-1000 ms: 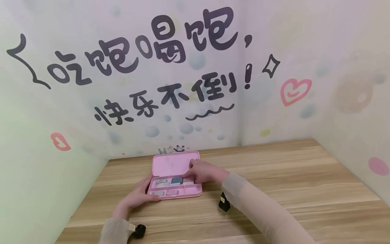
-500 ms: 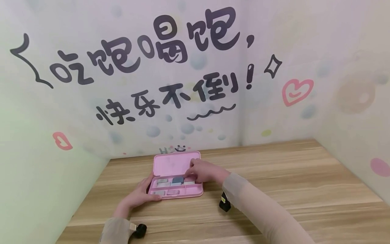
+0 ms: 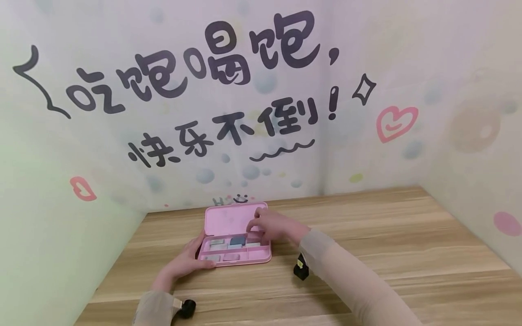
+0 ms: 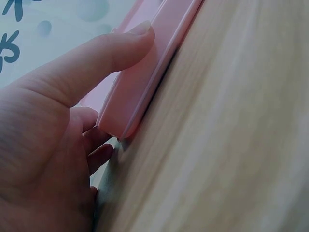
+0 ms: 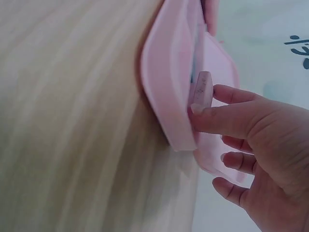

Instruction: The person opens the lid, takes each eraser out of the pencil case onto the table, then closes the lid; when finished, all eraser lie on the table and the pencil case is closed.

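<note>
Our left hand (image 3: 185, 260) grips the pink case (image 3: 230, 219); our right hand (image 3: 275, 225) pinches a likely light, firm block (image 5: 204, 87) by its sides.

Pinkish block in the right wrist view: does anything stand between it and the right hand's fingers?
Nothing visible: the right hand already pinches the pinkish block directly. The open pink lid stands behind them in that view, not between.

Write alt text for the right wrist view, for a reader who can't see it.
A right hand pinches a small pink block between thumb and forefinger at an open pink case on a wood-grain table.
</note>
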Available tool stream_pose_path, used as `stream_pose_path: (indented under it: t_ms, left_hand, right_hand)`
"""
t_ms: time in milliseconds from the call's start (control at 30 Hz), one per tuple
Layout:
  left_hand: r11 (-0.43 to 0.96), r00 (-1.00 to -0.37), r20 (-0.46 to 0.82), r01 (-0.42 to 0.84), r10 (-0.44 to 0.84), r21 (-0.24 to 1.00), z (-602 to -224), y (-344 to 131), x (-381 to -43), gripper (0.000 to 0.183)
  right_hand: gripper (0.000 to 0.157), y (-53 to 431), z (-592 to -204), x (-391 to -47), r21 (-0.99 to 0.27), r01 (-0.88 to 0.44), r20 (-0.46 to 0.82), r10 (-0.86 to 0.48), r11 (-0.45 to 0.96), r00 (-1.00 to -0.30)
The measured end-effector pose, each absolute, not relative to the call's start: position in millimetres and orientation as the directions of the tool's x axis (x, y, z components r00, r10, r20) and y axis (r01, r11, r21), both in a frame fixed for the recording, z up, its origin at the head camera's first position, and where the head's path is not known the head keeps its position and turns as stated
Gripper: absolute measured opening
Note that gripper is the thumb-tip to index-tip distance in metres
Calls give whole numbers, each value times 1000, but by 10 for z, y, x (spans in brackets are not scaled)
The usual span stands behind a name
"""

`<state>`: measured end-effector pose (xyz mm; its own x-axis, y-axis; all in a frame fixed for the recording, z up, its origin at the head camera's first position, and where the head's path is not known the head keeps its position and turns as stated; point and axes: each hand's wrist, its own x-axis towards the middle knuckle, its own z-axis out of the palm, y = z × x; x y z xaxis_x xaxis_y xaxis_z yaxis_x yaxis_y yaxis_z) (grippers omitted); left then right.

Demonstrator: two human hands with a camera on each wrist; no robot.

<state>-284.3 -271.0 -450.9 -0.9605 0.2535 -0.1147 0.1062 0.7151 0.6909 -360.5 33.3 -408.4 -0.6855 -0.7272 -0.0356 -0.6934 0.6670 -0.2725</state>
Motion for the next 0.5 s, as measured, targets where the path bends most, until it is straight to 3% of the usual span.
stream_pose_path:
  t_ms: [167,300,500]
  left_hand:
    - [724,-963,-115,101,242,682,-4520,-2712,-2836,114]
    - [728,-965,-118,92,232,679,-4530,-2711,-2838,115]
    - [715,-964,-119,90,237,693,-4542,-2725,-2848,116]
  right_hand:
    - [32,392,-4016,-3580,-292,-686,-6,-719,666,-695]
    - [28,482,-4007,-3557,-384,-661,22,-709,645,-705]
    - [37,680,-4041,-3530,-492,-636,72,-700,595,-711]
